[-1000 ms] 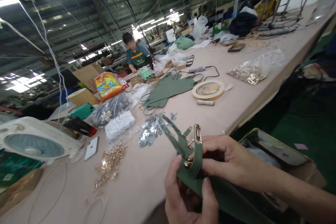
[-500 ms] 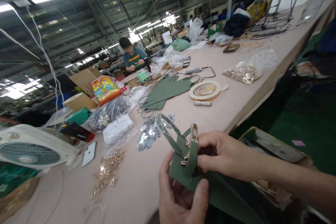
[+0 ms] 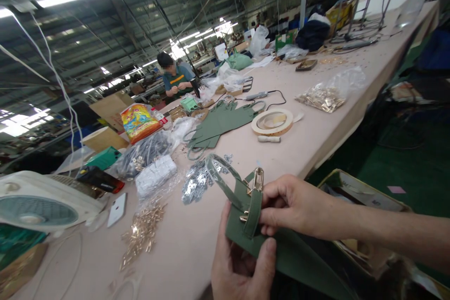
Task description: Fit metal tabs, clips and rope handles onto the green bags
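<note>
A green leather bag piece [image 3: 281, 255] with a looped handle and a strap ending in a gold buckle [image 3: 258, 179] is held over the near table edge. My left hand [image 3: 239, 269] grips its lower edge from below, thumb on the leather. My right hand [image 3: 291, 204] pinches the strap just below the buckle. Loose gold fittings [image 3: 140, 234] and silver metal parts [image 3: 195, 180] lie on the pink table [image 3: 183, 248] to the left.
A stack of green leather pieces [image 3: 221, 122], a tape roll [image 3: 272, 122], a bag of gold hardware [image 3: 323, 96], a white fan [image 3: 38, 199], a phone [image 3: 117, 202]. A cardboard box [image 3: 365, 197] stands on the floor at right. A person [image 3: 174, 77] works at the far end.
Both hands with the green piece have shifted slightly left and down in view. The grip is unchanged; my right fingers have closed in on the strap below the buckle.
</note>
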